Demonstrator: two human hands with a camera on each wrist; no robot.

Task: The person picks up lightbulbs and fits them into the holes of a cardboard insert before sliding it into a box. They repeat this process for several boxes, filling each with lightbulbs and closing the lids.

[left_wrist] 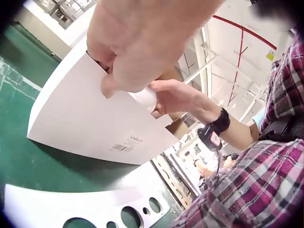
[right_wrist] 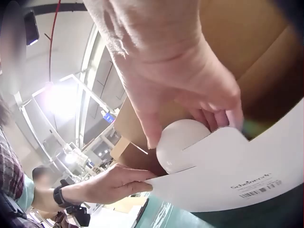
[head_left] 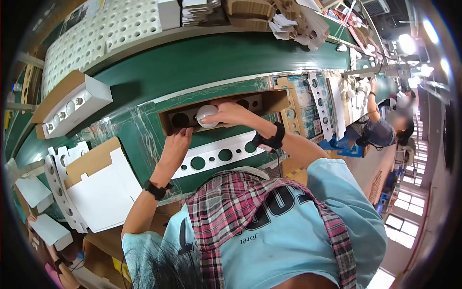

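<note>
A long cardboard box (head_left: 277, 100), brown inside and white outside, lies with its open side up on the green bench. Inside runs an insert with round holes. My right hand (head_left: 233, 113) reaches in and holds a white globe light bulb (head_left: 207, 115) between thumb and fingers. In the right wrist view the bulb (right_wrist: 183, 142) sits behind the white near wall (right_wrist: 223, 166), its lower part hidden. My left hand (head_left: 177, 144) pinches the near wall by the box's left end. Closer to my body lies a white strip with holes (head_left: 211, 151).
On the left stands another open box (head_left: 98, 94) with several bulbs in it. Flat white cardboard (head_left: 103, 192) lies below it. A white tray with holes (head_left: 125, 29) stands at the back left. More perforated strips (head_left: 315, 91) lie to the right, where another person (head_left: 380, 127) works.
</note>
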